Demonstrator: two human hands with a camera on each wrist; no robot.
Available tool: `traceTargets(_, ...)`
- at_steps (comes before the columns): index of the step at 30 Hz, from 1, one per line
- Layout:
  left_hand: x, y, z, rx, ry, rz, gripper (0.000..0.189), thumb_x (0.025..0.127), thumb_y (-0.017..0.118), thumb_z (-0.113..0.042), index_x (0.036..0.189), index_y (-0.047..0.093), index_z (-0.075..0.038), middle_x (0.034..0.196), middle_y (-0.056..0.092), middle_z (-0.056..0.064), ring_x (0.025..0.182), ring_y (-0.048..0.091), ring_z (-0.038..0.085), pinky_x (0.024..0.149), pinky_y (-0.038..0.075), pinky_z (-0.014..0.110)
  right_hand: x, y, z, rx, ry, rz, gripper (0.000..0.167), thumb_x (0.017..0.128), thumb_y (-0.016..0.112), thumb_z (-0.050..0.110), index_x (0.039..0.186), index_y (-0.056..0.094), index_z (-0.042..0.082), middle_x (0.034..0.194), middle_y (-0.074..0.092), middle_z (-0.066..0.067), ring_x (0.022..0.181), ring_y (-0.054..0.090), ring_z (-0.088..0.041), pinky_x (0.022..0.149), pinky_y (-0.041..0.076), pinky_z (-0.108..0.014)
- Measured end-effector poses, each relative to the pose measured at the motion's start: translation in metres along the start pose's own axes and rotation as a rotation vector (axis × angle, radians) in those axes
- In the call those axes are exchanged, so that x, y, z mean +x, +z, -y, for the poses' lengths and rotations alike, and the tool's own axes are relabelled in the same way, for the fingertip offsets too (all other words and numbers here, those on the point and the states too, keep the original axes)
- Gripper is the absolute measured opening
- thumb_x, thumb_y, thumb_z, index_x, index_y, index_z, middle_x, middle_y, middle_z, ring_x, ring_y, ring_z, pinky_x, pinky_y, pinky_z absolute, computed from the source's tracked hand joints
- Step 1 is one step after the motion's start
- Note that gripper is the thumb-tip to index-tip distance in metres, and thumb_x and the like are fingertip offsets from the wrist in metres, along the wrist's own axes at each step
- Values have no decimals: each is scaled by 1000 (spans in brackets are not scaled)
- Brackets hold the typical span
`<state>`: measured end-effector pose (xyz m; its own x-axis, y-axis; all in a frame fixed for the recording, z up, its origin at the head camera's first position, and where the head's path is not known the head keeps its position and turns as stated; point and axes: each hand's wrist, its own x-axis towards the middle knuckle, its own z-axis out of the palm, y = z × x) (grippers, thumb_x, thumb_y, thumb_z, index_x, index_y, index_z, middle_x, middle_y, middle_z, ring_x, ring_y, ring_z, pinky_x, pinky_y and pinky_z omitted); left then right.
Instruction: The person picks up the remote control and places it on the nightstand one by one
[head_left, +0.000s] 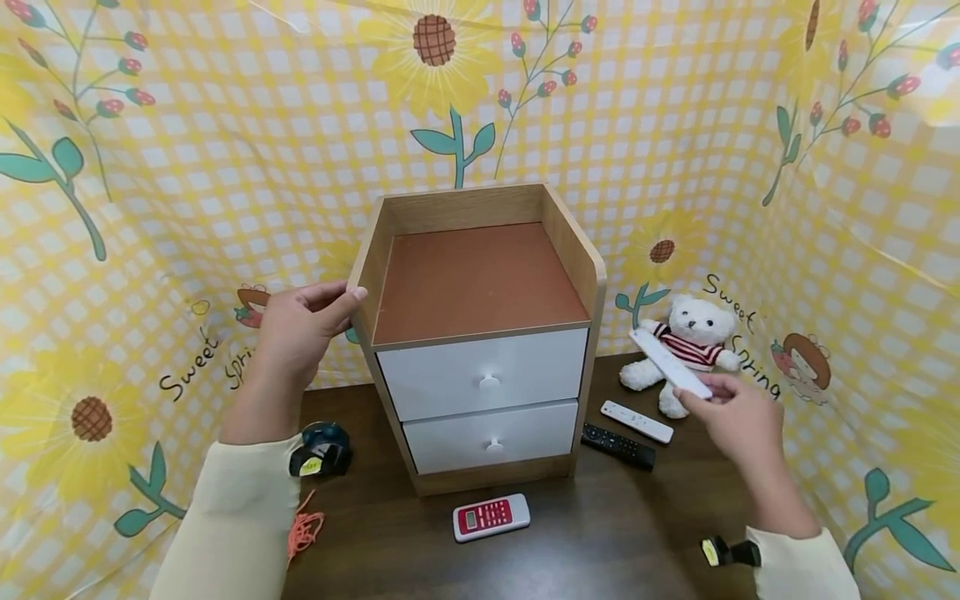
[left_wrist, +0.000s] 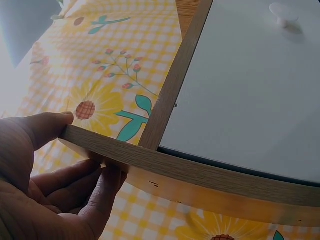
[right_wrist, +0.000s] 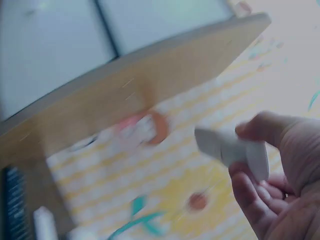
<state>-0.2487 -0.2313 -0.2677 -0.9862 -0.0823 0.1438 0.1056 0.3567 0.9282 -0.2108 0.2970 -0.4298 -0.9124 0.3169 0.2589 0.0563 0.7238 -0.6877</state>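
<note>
My left hand (head_left: pixel 294 335) grips the upper left side panel of a small wooden cabinet (head_left: pixel 480 283) with two white drawers. In the left wrist view the thumb lies on the panel's edge and the fingers curl against its outer face. To the cabinet's right, my right hand (head_left: pixel 741 423) holds a white remote control (head_left: pixel 666 360) by its near end, tilted in the air. It overlaps a white teddy bear (head_left: pixel 699 321) in a striped sweater. In the right wrist view the remote (right_wrist: pixel 227 147) is blurred between thumb and fingers. Both drawers look closed.
A second white remote (head_left: pixel 637 422) and a black remote (head_left: pixel 618 447) lie right of the cabinet. A red-and-white remote (head_left: pixel 491 517) lies in front. Beside the left sleeve are a dark round object (head_left: pixel 328 446) and orange cord (head_left: pixel 303 529). Patterned cloth (head_left: pixel 247 150) surrounds the table.
</note>
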Motion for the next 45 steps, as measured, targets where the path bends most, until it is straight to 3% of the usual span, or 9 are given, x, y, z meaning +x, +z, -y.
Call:
traceTargets(6,1,-1,1,-10,0,2,60,107,72,-40,152,63,-1,154,59,20,108,65,-5,93,57,10,17,-27,70,108,66,-135,61,90,87,52,129,80,6,112,82,-18,71,57,10,56,48,-14)
traceTargets(9,0,-1,1,-26,2,3,59,107,72,-38,151,63,0,155,59,21,109,64,-5,92,57,9,25,-38,102,200,81,-174,64,89,88,54,131,79,8,113,80,-14,72,61,11,58,51,-10)
traceTargets(15,0,0,1,-40,-7,19,60,107,71,-38,153,61,1,157,56,20,113,64,-3,97,58,12,30,-45,160,317,-36,-241,56,87,90,46,126,82,7,114,82,-17,73,64,14,64,53,-5)
traceTargets(19,0,0,0,-24,-6,27,61,107,71,-40,153,61,0,158,57,19,117,63,0,101,58,15,27,-39,196,327,-139,-238,50,86,92,41,120,84,5,111,83,-17,76,70,4,62,53,-6)
traceTargets(24,1,-2,0,-13,-4,26,61,107,71,-40,153,61,0,158,58,18,123,63,3,104,57,18,19,-18,236,223,-262,-228,48,86,91,43,114,85,5,104,84,-13,88,77,-23,66,53,-18)
traceTargets(27,1,-2,0,-14,-7,26,62,107,71,-40,153,61,0,158,57,18,123,63,3,104,58,18,14,0,256,157,-303,-207,51,85,90,47,114,85,5,101,84,-12,88,76,-30,67,55,-33)
traceTargets(34,-1,-1,-1,-29,2,24,61,107,71,-39,152,62,0,157,58,19,117,64,-1,103,58,17,1,54,288,54,-329,-130,50,86,88,52,111,84,8,100,82,-10,86,73,-31,70,56,-43)
traceTargets(40,-1,2,0,-29,8,13,60,106,72,-40,151,64,-1,156,61,18,115,65,0,104,58,20,-7,93,309,14,-313,-42,48,91,84,54,109,83,9,96,79,-6,79,69,-24,65,54,-38)
traceTargets(45,-1,1,1,-21,5,-8,60,105,73,-41,150,65,-2,155,61,18,116,66,2,105,59,23,-10,119,327,-78,-350,-25,47,93,83,56,101,81,10,87,75,-4,71,66,-20,59,53,-33)
